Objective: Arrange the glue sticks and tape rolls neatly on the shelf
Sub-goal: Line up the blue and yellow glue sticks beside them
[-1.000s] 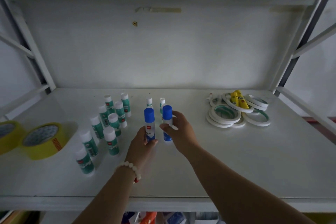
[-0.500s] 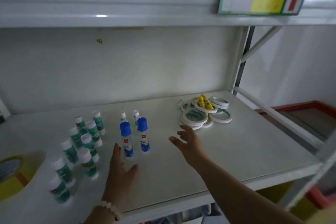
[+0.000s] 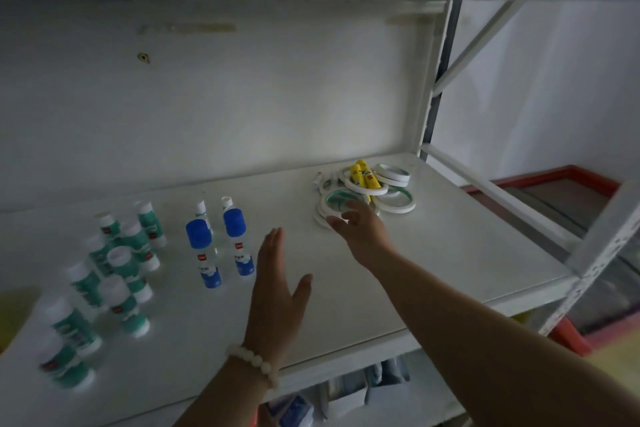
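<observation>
Blue-capped glue sticks (image 3: 203,255) — upright, caps up

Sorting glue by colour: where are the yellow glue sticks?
Head view: the yellow glue sticks lie back right on the shelf, atop the white tape rolls, just beyond the right hand.

Both hands are letting go of the two blue-capped glue bottles (image 3: 204,253), which are now standing free side by side. The left hand (image 3: 277,291) is hovering flat, fingers straight, just right of them. The right hand (image 3: 360,229) is stretching away to the heap of white tape rolls (image 3: 394,180), its fingers (image 3: 337,221) spreading over the nearest roll (image 3: 322,210). The view is swinging rightward.
</observation>
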